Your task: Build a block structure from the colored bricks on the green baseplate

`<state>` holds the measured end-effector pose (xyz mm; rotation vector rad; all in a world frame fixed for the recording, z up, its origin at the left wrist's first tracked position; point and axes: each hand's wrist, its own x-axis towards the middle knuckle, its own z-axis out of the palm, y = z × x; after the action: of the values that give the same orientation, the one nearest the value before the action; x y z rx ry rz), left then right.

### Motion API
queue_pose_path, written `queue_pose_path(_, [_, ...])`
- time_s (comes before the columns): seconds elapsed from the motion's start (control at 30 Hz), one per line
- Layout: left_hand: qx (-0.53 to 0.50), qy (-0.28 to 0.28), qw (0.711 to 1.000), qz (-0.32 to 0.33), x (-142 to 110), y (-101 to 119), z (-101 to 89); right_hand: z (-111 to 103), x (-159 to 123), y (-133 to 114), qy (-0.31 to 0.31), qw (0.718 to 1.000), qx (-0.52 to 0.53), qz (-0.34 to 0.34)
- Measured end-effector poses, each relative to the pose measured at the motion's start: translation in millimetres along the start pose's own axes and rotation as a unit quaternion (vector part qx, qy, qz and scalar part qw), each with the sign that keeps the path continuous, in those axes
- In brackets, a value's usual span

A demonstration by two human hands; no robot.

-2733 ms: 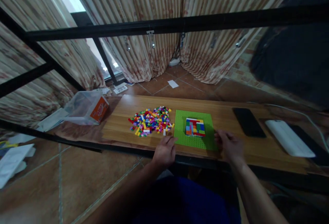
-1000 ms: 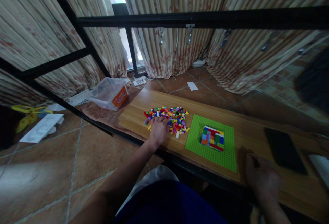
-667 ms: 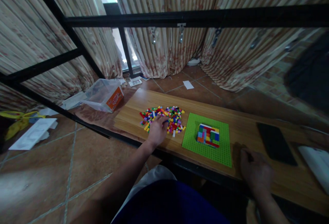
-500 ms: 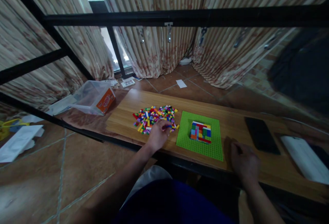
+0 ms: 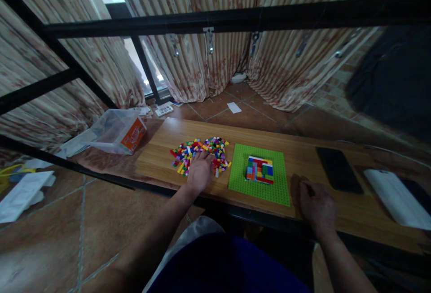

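One brick pile [image 5: 218, 147] at the left hand [image 5: 200, 172], one bin [image 5: 109, 131] farther left; one board [image 5: 240, 185], one brick block [image 5: 260, 170] left of the right hand [image 5: 316, 203]; one black slab [image 5: 338, 169] beyond it.

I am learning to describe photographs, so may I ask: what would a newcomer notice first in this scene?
Probably the heap of small multicoloured bricks on the wooden board, with the left hand over it. Next, the bright green baseplate to its right, bearing a block of joined bricks.
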<state>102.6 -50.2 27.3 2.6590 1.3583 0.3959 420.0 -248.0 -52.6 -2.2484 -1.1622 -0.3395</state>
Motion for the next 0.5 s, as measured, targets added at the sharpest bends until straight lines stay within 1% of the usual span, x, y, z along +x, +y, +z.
queue_pose_path(0.1, [0.011, -0.007, 1.0, 0.01, 4.0, 0.7, 1.9, -0.3, 0.2, -0.8, 0.0, 1.0, -0.003, 0.0])
queue_pose_path(0.17, [0.01, -0.008, 1.0, 0.006, 6.8, 0.5, 2.3, -0.9, 0.6, -1.8, -0.001, 1.0, -0.008, 0.001])
queue_pose_path(0.33, [0.016, -0.03, 0.999, -0.013, 10.0, -2.0, -0.7, -3.0, 1.1, -4.5, -0.006, 1.0, -0.007, -0.001])
queue_pose_path(0.5, [0.031, -0.032, 0.999, -0.009, 11.4, -2.9, -0.5, -4.2, 1.1, -6.6, -0.007, 1.0, -0.01, 0.016])
